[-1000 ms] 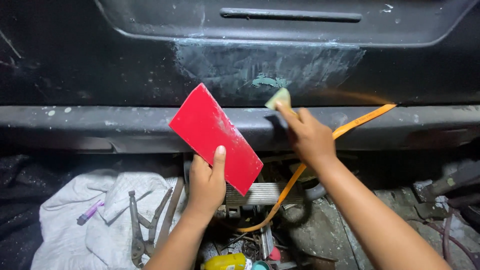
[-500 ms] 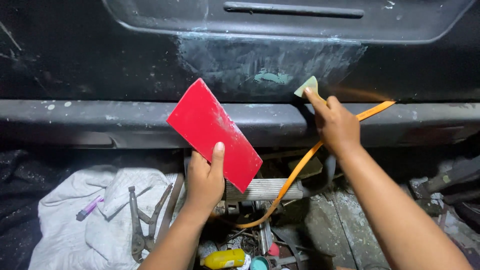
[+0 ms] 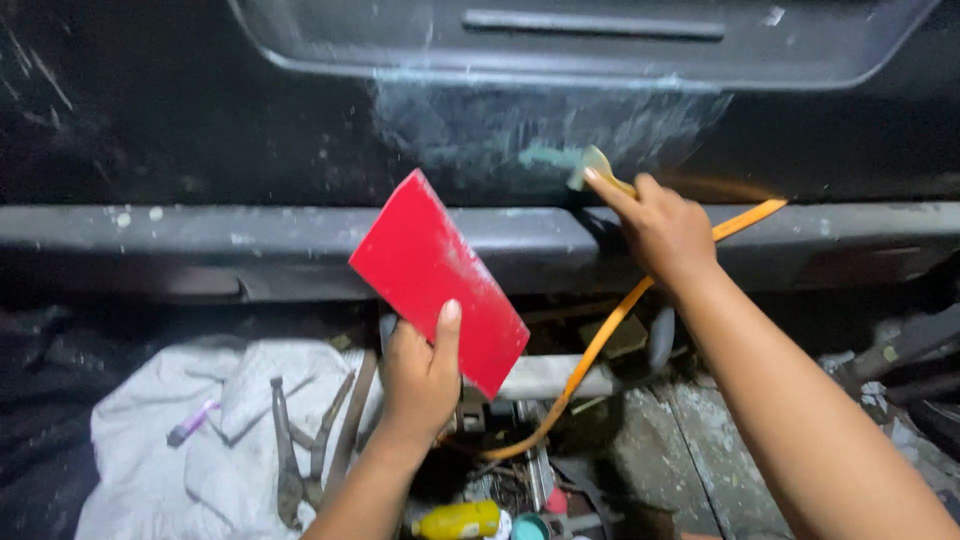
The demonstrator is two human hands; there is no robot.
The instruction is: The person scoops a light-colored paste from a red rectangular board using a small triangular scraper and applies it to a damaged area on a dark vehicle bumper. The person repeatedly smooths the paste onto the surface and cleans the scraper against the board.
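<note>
My left hand (image 3: pixel 425 375) grips a flat red rectangular card (image 3: pixel 432 275) by its lower edge, thumb on its face, tilted in front of a dark car body panel (image 3: pixel 250 140). My right hand (image 3: pixel 660 225) pinches a small pale yellow spreader (image 3: pixel 592 165) and presses its tip against the panel, on a smeared greenish-grey patch of filler (image 3: pixel 540 120). An orange hose (image 3: pixel 610 335) runs from behind my right hand down to the floor.
A grey bumper ledge (image 3: pixel 200 235) crosses below the panel. On the floor lie a white rag (image 3: pixel 160 450) with pliers (image 3: pixel 290 450) and a small purple marker (image 3: pixel 190 422), a yellow bottle (image 3: pixel 460 520), and scattered metal parts (image 3: pixel 540 380).
My right hand with the spreader swept right along the panel, then came back left onto the filler patch. The left hand keeps the red card in about the same spot.
</note>
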